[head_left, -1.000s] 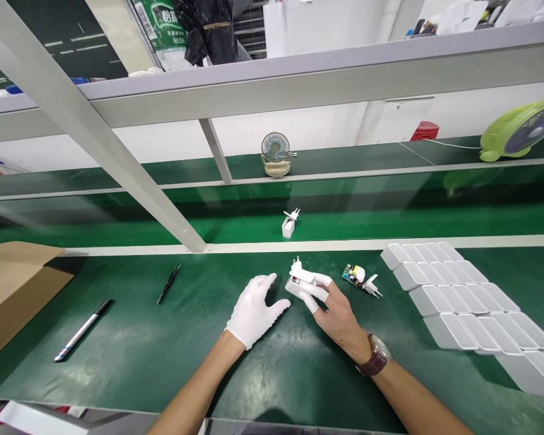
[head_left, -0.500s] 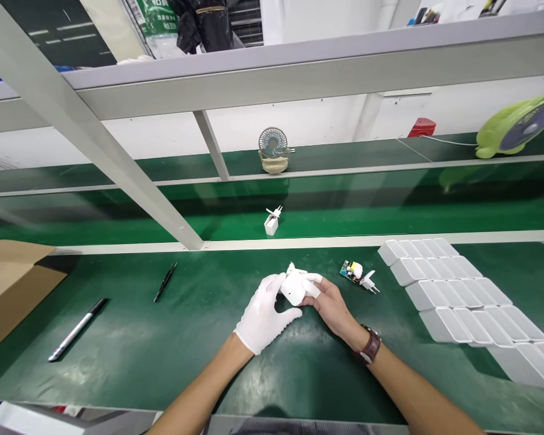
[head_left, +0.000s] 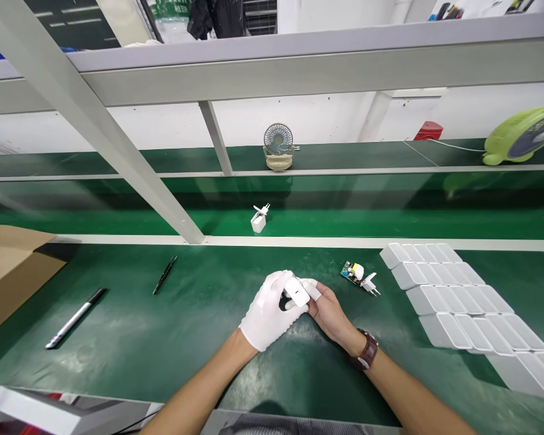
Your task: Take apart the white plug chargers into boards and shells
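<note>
Between both hands is a small white plastic charger housing, its flat face with a small dark slot turned up toward me. My left hand, in a white glove, grips it from the left with thumb and fingers. My right hand, with white finger cots on some fingertips and a brown watch on the wrist, holds its right side. To the right on the green bench lies a circuit board joined to a white plug piece. The fingers hide part of the housing.
Rows of white open housings stand at right. A marker, a black pen and a cardboard box lie left. Beyond the bench rail sits another white housing with a plug. A small fan stands behind.
The housing has been turned in my hands, so its slotted flat face now shows more squarely. Both hands have come closer together around it. The housing beyond the rail appears shifted left.
</note>
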Action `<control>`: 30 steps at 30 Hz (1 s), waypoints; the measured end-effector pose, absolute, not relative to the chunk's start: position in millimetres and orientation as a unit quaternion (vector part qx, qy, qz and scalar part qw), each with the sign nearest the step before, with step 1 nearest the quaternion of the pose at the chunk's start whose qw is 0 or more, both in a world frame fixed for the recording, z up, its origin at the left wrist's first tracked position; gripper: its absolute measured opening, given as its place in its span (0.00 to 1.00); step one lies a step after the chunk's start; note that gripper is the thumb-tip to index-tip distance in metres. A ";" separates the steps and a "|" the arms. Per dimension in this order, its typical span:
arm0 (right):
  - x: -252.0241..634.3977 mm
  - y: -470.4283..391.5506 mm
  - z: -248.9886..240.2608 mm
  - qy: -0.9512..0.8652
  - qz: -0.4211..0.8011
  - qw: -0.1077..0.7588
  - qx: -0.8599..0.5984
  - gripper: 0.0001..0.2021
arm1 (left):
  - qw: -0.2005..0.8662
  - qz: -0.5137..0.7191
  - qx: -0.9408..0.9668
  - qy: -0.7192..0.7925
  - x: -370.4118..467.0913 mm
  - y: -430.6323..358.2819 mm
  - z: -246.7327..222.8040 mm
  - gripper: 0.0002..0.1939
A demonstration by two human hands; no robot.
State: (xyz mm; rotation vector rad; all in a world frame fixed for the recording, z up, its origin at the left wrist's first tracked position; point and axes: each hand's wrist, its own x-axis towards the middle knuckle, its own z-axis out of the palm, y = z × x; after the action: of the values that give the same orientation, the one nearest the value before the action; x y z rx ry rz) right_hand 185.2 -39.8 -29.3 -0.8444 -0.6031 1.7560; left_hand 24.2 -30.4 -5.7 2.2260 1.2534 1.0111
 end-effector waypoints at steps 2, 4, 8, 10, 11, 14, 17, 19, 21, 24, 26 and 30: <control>185.3 -39.6 -31.6 -0.254 0.734 0.524 -0.349 0.15 | 0.198 0.363 0.793 0.448 24.4 -30.4 -5.6 0.30; 185.1 -39.7 -33.4 -0.255 0.735 0.524 -0.346 0.15 | 0.199 0.366 0.790 0.450 24.9 -30.7 -6.0 0.30; 185.5 -39.8 -35.9 -0.259 0.733 0.516 -0.359 0.16 | 0.221 0.360 0.783 0.456 24.9 -31.6 -6.0 0.29; 187.0 -39.5 -37.1 -0.278 0.720 0.517 -0.371 0.16 | 0.253 0.358 0.775 0.456 23.1 -30.6 -3.5 0.32; 188.1 -39.3 -37.8 -0.300 0.702 0.523 -0.380 0.16 | 0.272 0.360 0.766 0.457 21.7 -29.4 -1.4 0.35; 190.9 -39.2 -40.5 -0.412 0.594 0.557 -0.409 0.14 | 0.328 0.353 0.731 0.483 15.6 -24.0 6.6 0.34; 192.1 -40.2 -43.4 -0.544 0.473 0.551 -0.420 0.13 | 0.354 0.290 0.748 0.480 10.2 -17.1 12.9 0.20; 193.2 -40.8 -44.5 -0.612 0.396 0.534 -0.428 0.15 | 0.343 0.239 0.781 0.464 7.8 -9.5 14.0 0.10; 195.8 -40.8 -44.8 -0.657 0.309 0.527 -0.442 0.20 | 0.325 0.225 0.779 0.487 5.5 5.6 12.6 0.09; 200.9 -39.8 -46.3 -0.702 0.201 0.509 -0.456 0.23 | 0.316 0.252 0.713 0.573 -0.3 50.6 9.9 0.14; 202.8 -39.5 -49.3 -0.732 0.165 0.485 -0.450 0.23 | 0.294 0.269 0.680 0.615 -5.5 91.9 9.9 0.17; 200.2 -41.3 -56.5 -0.787 0.134 0.430 -0.422 0.23 | 0.233 0.303 0.624 0.682 -14.5 163.4 12.6 0.14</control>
State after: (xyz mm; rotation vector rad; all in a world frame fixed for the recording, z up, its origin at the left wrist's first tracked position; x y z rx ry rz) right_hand 200.2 -41.3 -56.5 -1.0522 -1.9636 0.3337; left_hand -14.5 163.4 12.6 1.7126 1.8724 0.8334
